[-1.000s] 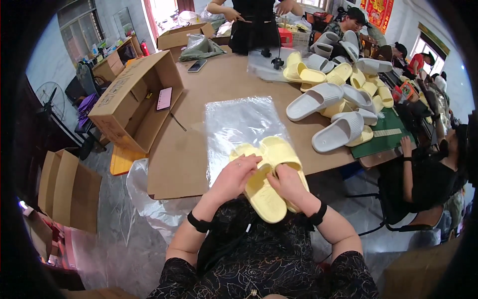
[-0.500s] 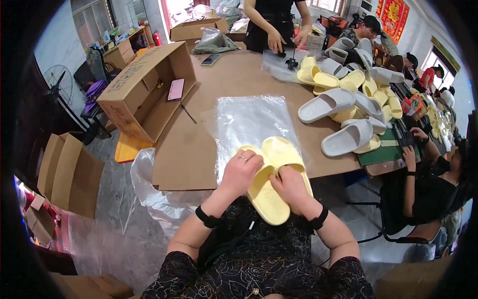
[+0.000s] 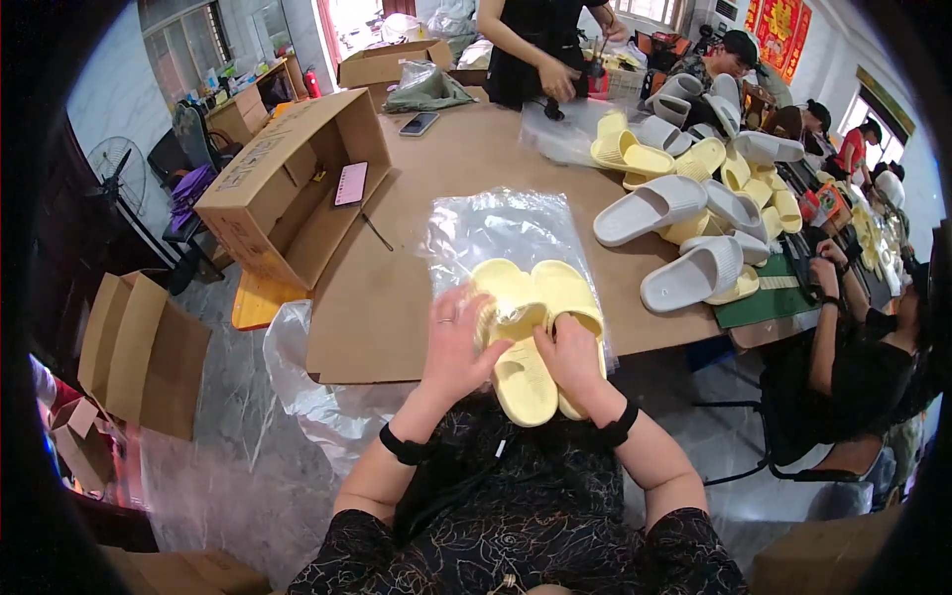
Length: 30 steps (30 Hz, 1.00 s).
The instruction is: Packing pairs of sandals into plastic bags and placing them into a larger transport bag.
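A pair of pale yellow slippers lies side by side at the near table edge, toes pointing away, heels sticking out over the edge. My left hand wraps the outer side of the left slipper, with its thumb over the foot opening. With its fingers reaching into the openings under the straps, my right hand grips the pair from the heel side; its fingertips are hidden. Beneath the toes lies a clear plastic bag, flat on the brown cardboard-covered table. Whether the toes are inside the bag I cannot tell.
Grey and yellow slippers are heaped at the right. An open carton lies at the left, holding a pink card. A phone lies farther back. One person stands across the table; another sits at the right.
The slippers have moved forward onto the bag and turned straighter. My left hand has shifted from the strap top to the left slipper's outer side. The bag has crinkled.
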Motion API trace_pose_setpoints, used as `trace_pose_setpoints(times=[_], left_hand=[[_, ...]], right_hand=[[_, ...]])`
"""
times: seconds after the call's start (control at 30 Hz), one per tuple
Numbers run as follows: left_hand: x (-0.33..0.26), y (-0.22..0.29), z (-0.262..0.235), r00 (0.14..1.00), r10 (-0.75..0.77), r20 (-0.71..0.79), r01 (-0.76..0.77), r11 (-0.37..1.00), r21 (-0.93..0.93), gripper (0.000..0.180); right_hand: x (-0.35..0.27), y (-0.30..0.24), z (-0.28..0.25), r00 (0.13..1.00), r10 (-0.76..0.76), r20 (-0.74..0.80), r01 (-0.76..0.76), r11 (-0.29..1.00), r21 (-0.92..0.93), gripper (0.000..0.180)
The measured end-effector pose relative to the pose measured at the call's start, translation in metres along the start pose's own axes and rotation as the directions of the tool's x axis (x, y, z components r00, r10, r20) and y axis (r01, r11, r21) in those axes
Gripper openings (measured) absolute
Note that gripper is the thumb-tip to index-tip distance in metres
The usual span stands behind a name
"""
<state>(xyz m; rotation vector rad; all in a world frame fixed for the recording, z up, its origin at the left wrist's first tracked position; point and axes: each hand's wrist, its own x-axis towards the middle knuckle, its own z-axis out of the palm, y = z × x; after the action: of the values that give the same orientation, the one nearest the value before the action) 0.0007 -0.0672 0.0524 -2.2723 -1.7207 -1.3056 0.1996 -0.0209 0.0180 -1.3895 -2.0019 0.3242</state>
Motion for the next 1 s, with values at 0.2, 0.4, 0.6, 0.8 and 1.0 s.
trace_pose_setpoints(times=[0.2,0.4,0.6,0.8,1.0], left_hand=[[-0.017,-0.04,0.027,0.853,-0.491,0.178,0.521,0.777,-0.353,0.098],[-0.012,-0.026,0.02,0.794,-0.344,0.501,0.599,0.306,-0.74,0.086],[-0.019,-0.016,-0.01,0.641,-0.115,0.759,0.746,0.323,-0.582,0.092],[-0.03,-0.016,-0.019,0.531,0.028,0.847,0.786,0.358,-0.504,0.084],[-0.035,-0.058,-0.031,0.561,-0.112,0.82,0.805,0.304,-0.509,0.076]], right_hand=[[-0.003,0.0,0.001,0.998,0.068,0.01,-0.069,0.987,0.143,0.033],[-0.008,0.0,0.004,0.998,-0.035,0.045,0.033,0.998,0.049,0.032],[0.017,0.012,0.009,0.999,-0.007,0.032,0.004,0.997,0.078,0.029],[0.055,0.017,0.048,0.989,-0.034,-0.147,0.034,0.999,-0.007,0.029],[0.042,0.019,0.063,1.0,-0.025,0.017,0.023,0.995,0.096,0.037]])
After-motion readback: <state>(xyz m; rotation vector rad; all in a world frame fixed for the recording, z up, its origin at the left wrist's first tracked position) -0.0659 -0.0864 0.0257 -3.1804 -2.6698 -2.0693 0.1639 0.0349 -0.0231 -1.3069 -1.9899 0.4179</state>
